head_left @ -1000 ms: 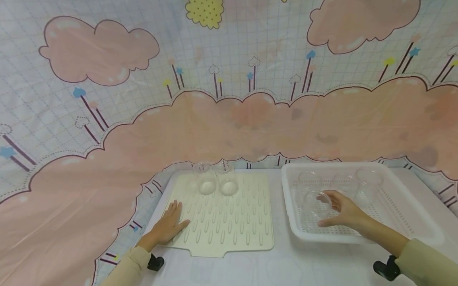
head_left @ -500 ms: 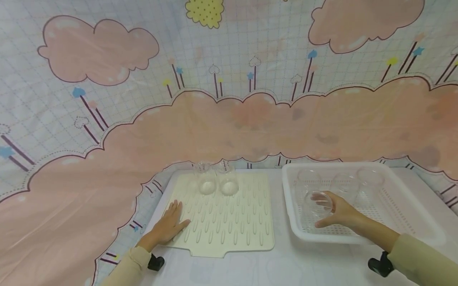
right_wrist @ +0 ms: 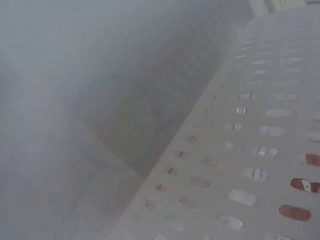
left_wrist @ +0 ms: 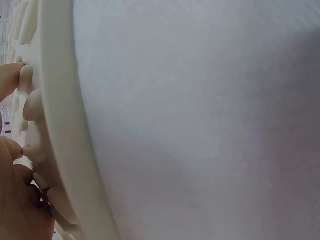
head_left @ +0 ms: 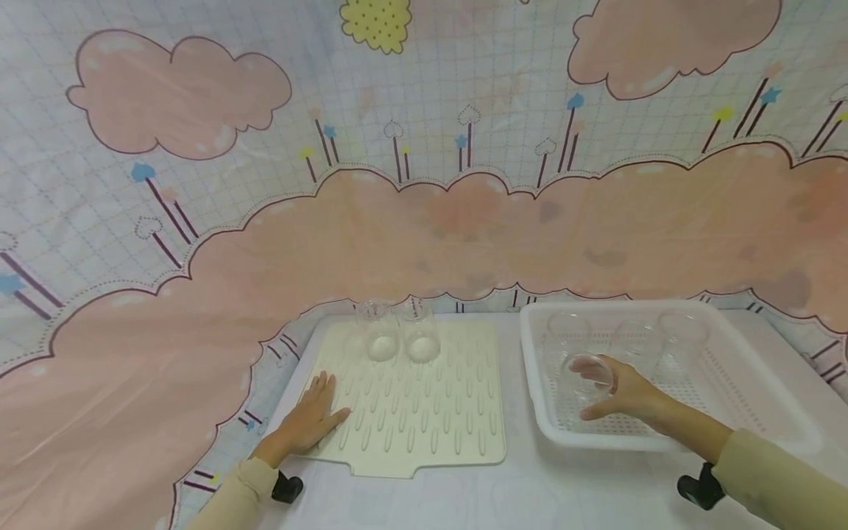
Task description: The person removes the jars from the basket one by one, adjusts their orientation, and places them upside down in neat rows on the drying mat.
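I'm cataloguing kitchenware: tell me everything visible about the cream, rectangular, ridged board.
The cream, rectangular, ridged board looks like plastic or silicone, with a smooth rim, rows of elongated ridges and a tab on its near edge. It lies flat on the white-covered table. Two clear, glassy round cups stand near its far edge, and the person's left hand rests on its left side.
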Tool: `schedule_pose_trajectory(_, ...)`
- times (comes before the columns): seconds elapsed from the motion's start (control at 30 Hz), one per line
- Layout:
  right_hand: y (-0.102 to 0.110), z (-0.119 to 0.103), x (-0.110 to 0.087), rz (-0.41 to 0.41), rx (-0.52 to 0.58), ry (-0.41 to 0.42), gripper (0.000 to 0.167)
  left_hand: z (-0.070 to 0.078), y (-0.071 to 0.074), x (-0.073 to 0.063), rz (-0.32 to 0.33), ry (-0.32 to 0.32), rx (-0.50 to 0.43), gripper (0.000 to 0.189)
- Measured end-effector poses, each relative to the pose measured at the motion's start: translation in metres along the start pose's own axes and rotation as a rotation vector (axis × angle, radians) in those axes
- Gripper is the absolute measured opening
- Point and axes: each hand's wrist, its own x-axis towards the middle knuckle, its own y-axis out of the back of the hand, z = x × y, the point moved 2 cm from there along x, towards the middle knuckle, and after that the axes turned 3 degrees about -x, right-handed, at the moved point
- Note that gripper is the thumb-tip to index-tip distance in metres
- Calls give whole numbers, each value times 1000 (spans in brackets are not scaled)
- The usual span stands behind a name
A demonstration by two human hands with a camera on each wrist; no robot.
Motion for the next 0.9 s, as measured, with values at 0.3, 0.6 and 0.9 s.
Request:
schedule_pose_trajectory(0.3,10,-3,-3,10,9,2,75,-1,1,2,-24,25,-42,90)
schedule_pose_trajectory(0.6,21,-18,-8,45,-14,27,75,8,15,4,-10,16,-84,84)
schedule_pose_trajectory(0.9,35,-31,-12,79,-62,38,75,43,34,9,48,-92,-151,85)
